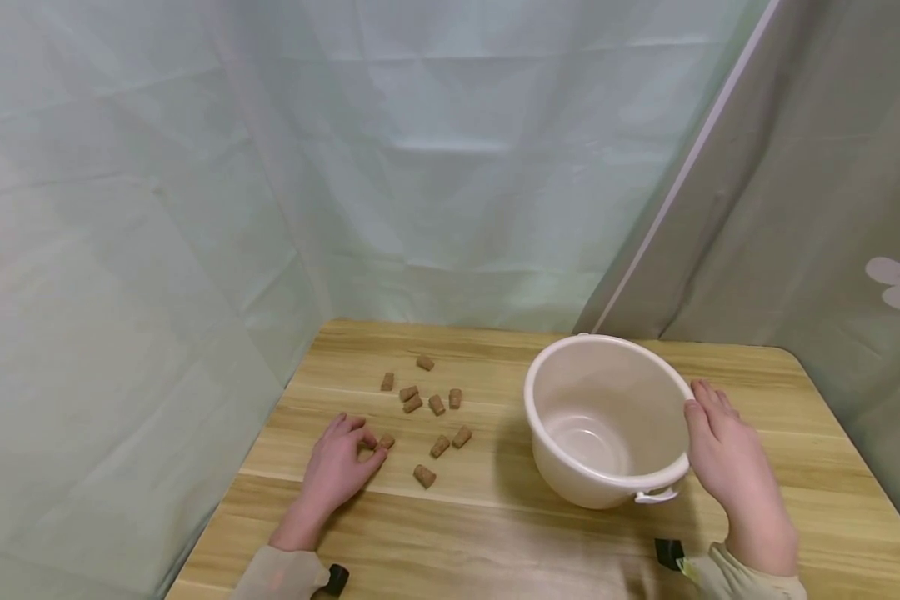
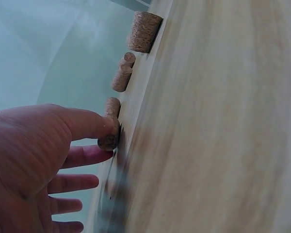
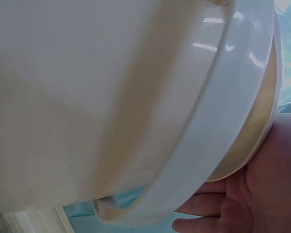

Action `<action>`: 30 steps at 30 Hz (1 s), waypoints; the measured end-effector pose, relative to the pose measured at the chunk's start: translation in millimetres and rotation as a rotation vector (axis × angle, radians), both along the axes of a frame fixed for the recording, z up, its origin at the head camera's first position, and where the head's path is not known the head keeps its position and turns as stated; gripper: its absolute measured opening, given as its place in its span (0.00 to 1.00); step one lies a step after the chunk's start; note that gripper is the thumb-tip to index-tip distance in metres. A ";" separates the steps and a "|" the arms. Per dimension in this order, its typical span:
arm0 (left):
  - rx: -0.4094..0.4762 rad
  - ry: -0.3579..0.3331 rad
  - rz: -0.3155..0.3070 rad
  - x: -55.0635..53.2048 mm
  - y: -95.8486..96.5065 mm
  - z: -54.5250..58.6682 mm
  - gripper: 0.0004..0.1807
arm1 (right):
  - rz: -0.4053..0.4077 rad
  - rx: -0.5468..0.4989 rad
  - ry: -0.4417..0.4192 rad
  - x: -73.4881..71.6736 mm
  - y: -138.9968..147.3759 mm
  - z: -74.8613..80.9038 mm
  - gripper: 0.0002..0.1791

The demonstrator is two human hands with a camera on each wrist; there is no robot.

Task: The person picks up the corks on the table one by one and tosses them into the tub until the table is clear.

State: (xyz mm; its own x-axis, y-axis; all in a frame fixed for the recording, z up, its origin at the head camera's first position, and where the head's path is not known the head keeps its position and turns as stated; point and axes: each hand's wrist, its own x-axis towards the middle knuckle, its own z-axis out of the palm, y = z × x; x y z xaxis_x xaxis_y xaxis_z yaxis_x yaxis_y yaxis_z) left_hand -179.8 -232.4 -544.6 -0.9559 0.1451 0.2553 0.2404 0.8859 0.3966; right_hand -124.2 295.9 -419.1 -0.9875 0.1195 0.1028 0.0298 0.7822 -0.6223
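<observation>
My left hand [image 1: 340, 463] is at the left of the table, its thumb and index finger at either side of a cork [image 1: 386, 441]. In the left wrist view the thumb lies on that cork [image 2: 108, 141], the index finger is just below it, and the other fingers are spread. More corks [image 1: 424, 476] lie scattered to the right of and beyond this hand. My right hand [image 1: 733, 454] rests against the right side of a white plastic bucket [image 1: 551, 454], its thumb by the rim. In the right wrist view its fingers [image 3: 203, 204] extend straight outside the bucket wall.
The bucket stands upright on the wooden table [image 1: 487, 550], and its inner floor shows no contents. A carrying handle [image 1: 656, 497] hangs at its near right side. Pale curtains [image 1: 457, 167] enclose the table's back and sides.
</observation>
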 end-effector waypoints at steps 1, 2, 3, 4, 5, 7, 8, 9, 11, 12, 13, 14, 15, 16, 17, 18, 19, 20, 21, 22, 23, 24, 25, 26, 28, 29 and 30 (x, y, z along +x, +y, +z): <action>0.000 0.001 0.000 0.0 0.1 0.4 0.10 | 0.000 0.001 0.002 -0.2 -0.2 0.2 0.36; -0.001 0.001 -0.001 0.1 0.3 0.7 0.10 | 0.001 0.001 0.002 -0.4 -0.3 0.4 0.36; 0.001 0.002 -0.001 0.2 0.4 1.0 0.10 | 0.003 0.001 0.002 -0.6 -0.4 0.5 0.36; 0.001 0.003 -0.002 0.3 0.5 1.4 0.10 | 0.003 0.001 0.002 -0.6 -0.6 0.7 0.36; 0.002 0.001 -0.001 0.5 0.3 1.2 0.10 | 0.004 0.002 0.002 -0.7 -0.7 0.7 0.36; 0.002 0.000 0.000 0.7 0.3 1.4 0.10 | 0.006 0.003 0.004 -0.9 -0.8 0.6 0.36; 0.002 -0.001 0.001 0.5 0.1 1.1 0.10 | 0.006 0.004 0.005 -1.0 -0.8 0.6 0.36; 0.003 -0.002 0.003 0.4 -0.1 1.0 0.10 | 0.006 0.004 0.007 -1.0 -0.8 0.5 0.36; 0.007 -0.001 0.005 0.1 -0.2 1.1 0.10 | 0.007 0.005 0.010 -1.1 -0.9 0.3 0.36; 0.009 -0.001 0.006 -0.2 -0.1 1.3 0.10 | 0.007 0.006 0.012 -1.0 -0.9 0.2 0.36; 0.012 0.001 0.007 -0.5 -0.2 1.4 0.10 | 0.006 0.006 0.013 -1.0 -1.0 0.1 0.36; 0.016 0.004 0.007 -0.9 -0.4 1.3 0.10 | 0.005 0.007 0.015 -1.0 -1.0 0.1 0.36; 0.019 0.009 0.006 -1.0 -0.5 1.7 0.10 | 0.005 0.007 0.015 -0.9 -1.1 0.1 0.36; 0.020 0.014 0.007 -1.1 -0.7 1.8 0.10 | 0.005 0.007 0.014 -0.9 -1.0 0.0 0.36; 0.021 0.018 0.007 -1.3 -1.0 2.0 0.10 | 0.005 0.008 0.013 -0.9 -0.9 0.0 0.36; 0.022 0.023 0.007 -1.4 -1.5 2.0 0.10 | 0.004 0.008 0.012 -0.9 -0.8 -0.1 0.36; 0.024 0.028 0.006 -1.5 -1.7 2.3 0.10 | 0.004 0.009 0.009 -1.0 -0.6 -0.2 0.36; 0.025 0.032 0.006 -1.6 -1.9 2.4 0.10 | 0.003 0.008 0.007 -1.1 -0.4 -0.2 0.36; 0.026 0.035 0.006 -1.6 -2.0 2.6 0.10 | 0.003 0.008 0.004 -1.2 -0.1 -0.1 0.36; 0.028 0.037 0.006 -1.7 -2.1 2.7 0.10 | 0.003 0.008 -0.001 -1.3 0.1 0.0 0.36; 0.031 0.040 0.004 -1.8 -2.1 2.8 0.10 | 0.002 0.008 -0.004 -1.3 0.3 0.0 0.36; 0.033 0.042 0.004 -1.9 -2.1 2.9 0.10 | 0.001 0.007 -0.008 -1.3 0.4 0.2 0.36; 0.035 0.043 0.004 -2.0 -1.9 3.0 0.10 | 0.000 0.006 -0.011 -1.4 0.6 0.3 0.36; 0.038 0.046 0.004 -1.8 -1.8 3.3 0.10 | -0.001 0.006 -0.013 -1.3 0.6 0.4 0.36; 0.044 0.052 0.002 -1.6 -1.7 3.8 0.10 | 0.000 0.005 -0.016 -0.9 0.5 0.6 0.37; 0.048 0.055 0.001 -1.5 -1.6 4.1 0.10 | 0.000 0.005 -0.013 -0.7 0.3 0.7 0.37; 0.054 0.059 0.000 -1.3 -1.4 4.6 0.10 | 0.001 0.003 -0.012 -0.4 0.0 0.9 0.37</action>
State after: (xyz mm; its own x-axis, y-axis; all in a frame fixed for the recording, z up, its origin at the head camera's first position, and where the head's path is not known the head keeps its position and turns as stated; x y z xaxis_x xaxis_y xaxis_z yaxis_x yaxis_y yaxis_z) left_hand -181.1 -233.8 -540.0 -0.9389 0.1297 0.3187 0.2647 0.8639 0.4285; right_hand -124.6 295.9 -418.2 -0.9887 0.1185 0.0917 0.0365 0.7842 -0.6194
